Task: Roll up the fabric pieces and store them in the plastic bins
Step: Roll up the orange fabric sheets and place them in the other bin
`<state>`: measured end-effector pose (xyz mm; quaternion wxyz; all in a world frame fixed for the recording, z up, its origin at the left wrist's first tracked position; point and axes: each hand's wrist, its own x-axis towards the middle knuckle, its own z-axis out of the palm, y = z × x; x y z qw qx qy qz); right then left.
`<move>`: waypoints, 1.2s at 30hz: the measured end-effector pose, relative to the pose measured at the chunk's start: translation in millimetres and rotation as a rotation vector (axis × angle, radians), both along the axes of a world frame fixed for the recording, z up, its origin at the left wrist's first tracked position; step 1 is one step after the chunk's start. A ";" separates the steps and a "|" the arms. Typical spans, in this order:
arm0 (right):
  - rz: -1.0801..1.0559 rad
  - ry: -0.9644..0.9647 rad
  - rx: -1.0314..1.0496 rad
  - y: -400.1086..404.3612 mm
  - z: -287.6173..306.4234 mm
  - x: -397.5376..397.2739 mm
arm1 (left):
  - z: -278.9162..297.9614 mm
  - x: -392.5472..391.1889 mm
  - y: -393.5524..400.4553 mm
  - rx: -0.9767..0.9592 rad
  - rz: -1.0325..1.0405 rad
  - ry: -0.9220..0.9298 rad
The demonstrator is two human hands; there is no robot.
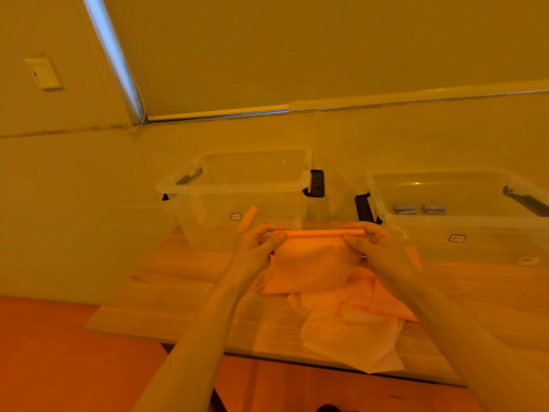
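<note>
Both hands up over the wooden table [184, 281], mid-roll on an orange fabric piece [315, 263]. Rolled edge [319, 233] is a thin tube, long axis left-right, level, running between the two hands; unrolled rest hangs below it toward the person. Left hand [257, 242] pinches the left end, fingers curled round it; right hand [367, 237] pinches the right end the same way. Both equally near, one per end, so the next turn of the roll looks two-handed. Loose pile of more fabric pieces [353, 331], orange and pale, lies on the table under the wrists. Left clear plastic bin [237, 185] is right behind the roll, one orange roll [248, 218] leaning inside. Right clear plastic bin [457, 221] holds grey rolls [419, 209]. Roughly early-to-middle: pile mostly unrolled.
</note>
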<state>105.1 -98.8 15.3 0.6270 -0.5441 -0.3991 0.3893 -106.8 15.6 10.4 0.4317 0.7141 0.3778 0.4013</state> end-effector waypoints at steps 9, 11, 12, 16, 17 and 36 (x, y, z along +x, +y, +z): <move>-0.035 0.035 -0.006 -1.5 -0.3 -0.2 | 6.3 -2.1 -6.3 -0.063 -0.020 -0.099; -0.020 0.046 -0.009 -1.0 -1.4 -0.6 | 4.6 -2.9 -6.8 -0.051 -0.032 -0.131; -0.017 0.050 -0.013 -0.6 -1.7 -0.6 | 5.8 -3.3 -8.9 -0.040 -0.032 -0.140; -0.011 0.043 -0.020 -1.2 -0.4 -0.7 | 9.0 -4.1 -10.8 -0.017 -0.030 -0.097; 0.000 0.038 -0.016 -2.3 0.3 -1.0 | 9.5 -4.4 -11.1 -0.014 -0.026 -0.073; 0.034 0.005 -0.041 -5.3 -0.3 -3.5 | 7.3 -4.5 -13.0 -0.058 -0.021 -0.092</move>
